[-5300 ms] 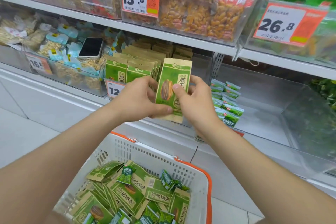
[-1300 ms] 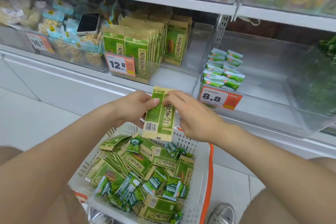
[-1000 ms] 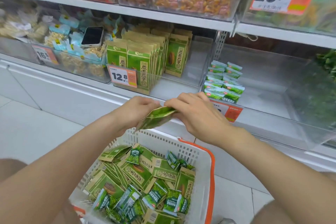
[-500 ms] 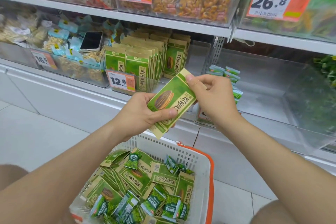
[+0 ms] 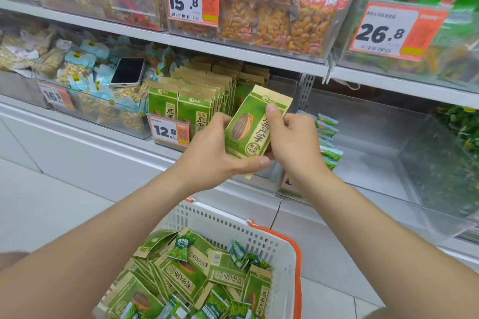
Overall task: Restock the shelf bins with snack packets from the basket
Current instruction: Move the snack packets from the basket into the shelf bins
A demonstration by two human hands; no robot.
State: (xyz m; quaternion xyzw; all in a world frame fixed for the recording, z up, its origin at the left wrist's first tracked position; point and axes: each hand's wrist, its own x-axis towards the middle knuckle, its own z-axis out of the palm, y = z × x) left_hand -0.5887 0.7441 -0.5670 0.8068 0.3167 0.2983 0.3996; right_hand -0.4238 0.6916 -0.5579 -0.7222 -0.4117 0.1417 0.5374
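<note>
Shelf bin (image 5: 283,87) has room at its right; basket (image 5: 228,223) below. Left hand (image 5: 210,155) and right hand (image 5: 293,142) pinch one packet (image 5: 248,129) near-upright just before the bin. Placing step: slot it into that room next.

Shop: price tags (image 5: 193,1) on shelf bins (image 5: 388,153)

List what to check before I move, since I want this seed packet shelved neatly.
1. Grip: left hand and right hand both hold the seed packet: ok.
2. Packet upright like the shelved rows: tilted, not ok.
3. Matching bin with the 12.8 tag straight ahead: ok.
4. Free slot in that bin: hidden behind the packet, cannot tell.
5. Path clear of the phone: ok.
</note>
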